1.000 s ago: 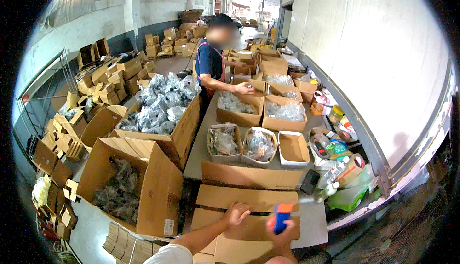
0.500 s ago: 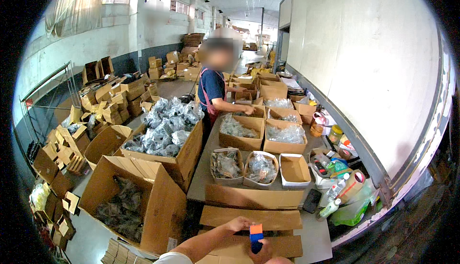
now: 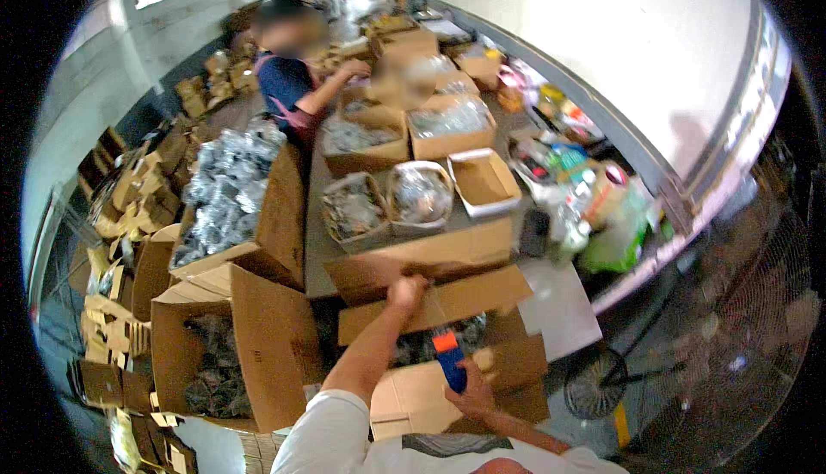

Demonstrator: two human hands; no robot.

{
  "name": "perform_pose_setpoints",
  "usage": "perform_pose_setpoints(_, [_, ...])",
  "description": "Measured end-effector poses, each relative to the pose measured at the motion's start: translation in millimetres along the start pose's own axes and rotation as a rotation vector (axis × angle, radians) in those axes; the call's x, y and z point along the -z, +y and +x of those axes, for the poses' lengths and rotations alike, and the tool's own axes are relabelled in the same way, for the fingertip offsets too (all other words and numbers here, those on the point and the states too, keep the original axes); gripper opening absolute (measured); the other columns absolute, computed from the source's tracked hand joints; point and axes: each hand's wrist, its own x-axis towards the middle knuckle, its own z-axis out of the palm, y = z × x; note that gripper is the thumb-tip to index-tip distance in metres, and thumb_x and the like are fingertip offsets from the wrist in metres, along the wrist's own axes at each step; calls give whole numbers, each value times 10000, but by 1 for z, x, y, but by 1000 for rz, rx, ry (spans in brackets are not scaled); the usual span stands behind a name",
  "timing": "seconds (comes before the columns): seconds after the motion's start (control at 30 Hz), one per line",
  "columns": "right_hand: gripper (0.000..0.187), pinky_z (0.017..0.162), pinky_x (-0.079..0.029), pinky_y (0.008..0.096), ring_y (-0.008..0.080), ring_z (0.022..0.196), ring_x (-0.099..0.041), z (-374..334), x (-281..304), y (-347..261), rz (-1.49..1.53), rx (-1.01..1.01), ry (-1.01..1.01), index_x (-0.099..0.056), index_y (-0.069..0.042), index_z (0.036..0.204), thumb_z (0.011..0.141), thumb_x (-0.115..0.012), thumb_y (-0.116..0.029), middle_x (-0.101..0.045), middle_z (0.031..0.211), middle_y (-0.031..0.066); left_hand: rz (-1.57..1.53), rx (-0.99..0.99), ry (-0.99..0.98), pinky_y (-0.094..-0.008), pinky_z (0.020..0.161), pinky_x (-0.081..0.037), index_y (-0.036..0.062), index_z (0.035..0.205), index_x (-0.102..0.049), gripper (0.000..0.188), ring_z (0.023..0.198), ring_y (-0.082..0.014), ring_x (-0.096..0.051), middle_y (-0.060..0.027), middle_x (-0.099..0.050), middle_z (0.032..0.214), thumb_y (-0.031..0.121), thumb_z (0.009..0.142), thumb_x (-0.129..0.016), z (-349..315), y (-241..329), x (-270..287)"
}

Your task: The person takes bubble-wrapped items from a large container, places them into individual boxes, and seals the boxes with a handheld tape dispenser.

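A: Your left hand [image 3: 407, 289] is up on the flap of the cardboard box [image 3: 447, 302] in front of you, fingers curled over its edge and pressing it down. Your right hand [image 3: 469, 392] is wrapped around the blue tape dispenser with the orange top [image 3: 447, 360], held upright just over the box's near side.

B: So which step would you call this?

A: I'd judge you're closing the flaps, with sealing not yet begun. The next move calls for both flaps to lie flat and meet, then the dispenser brought down onto the seam while your left hand keeps the flap from springing up.

B: Anything you can't make out?

A: The box's contents show only as a dark, shiny patch through the gap; I can't tell what they are. Your right fingers hide the dispenser's lower part. The bench [image 3: 559, 310] is mostly covered, and the co-worker [image 3: 288, 87] further along is blurred by motion.
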Motion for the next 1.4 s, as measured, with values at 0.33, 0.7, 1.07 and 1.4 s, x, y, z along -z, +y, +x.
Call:
perform_pose_setpoints(0.33, [565, 730, -461, 450, 375, 818, -575, 26, 13, -4, 77, -223, -114, -411, -77, 1141, 696, -695, -276, -547, 949, 202, 93, 114, -347, -401, 792, -506, 98, 1067, -642, 341, 973, -297, -611, -124, -630, 1077, 350, 847, -578, 12, 42, 82])
perform_pose_setpoints(0.7, [521, 876, -430, 421, 356, 1061, -492, 35, 13, -26, -23, -47, 106, -491, -53, 1140, 681, -689, -198, -471, 1149, 195, -233, -235, -3, -563, 963, -297, 116, 1320, -385, 619, 1199, -342, -399, -159, -426, 1316, 439, 816, -544, -132, 13, 39])
perform_pose_setpoints(1.07, [381, 899, -442, 384, 328, 1010, -578, 44, 24, -47, 328, 7, 200, -600, -2, 1000, 650, -694, -118, -575, 1113, 206, -84, -171, 163, -649, 995, -193, 71, 1423, -128, 1166, 1340, -335, -151, -106, -119, 1478, 397, 530, -802, -220, 74, 65])
perform_pose_setpoints(1.4, [452, 898, -436, 389, 342, 1021, -558, 34, 13, -32, 159, 116, 92, -557, 13, 1065, 648, -701, -87, -519, 1174, 226, -74, -112, 174, -597, 1046, -140, 38, 1425, -94, 1221, 1362, -351, -92, -126, -94, 1486, 433, 518, -809, -214, 81, 60])
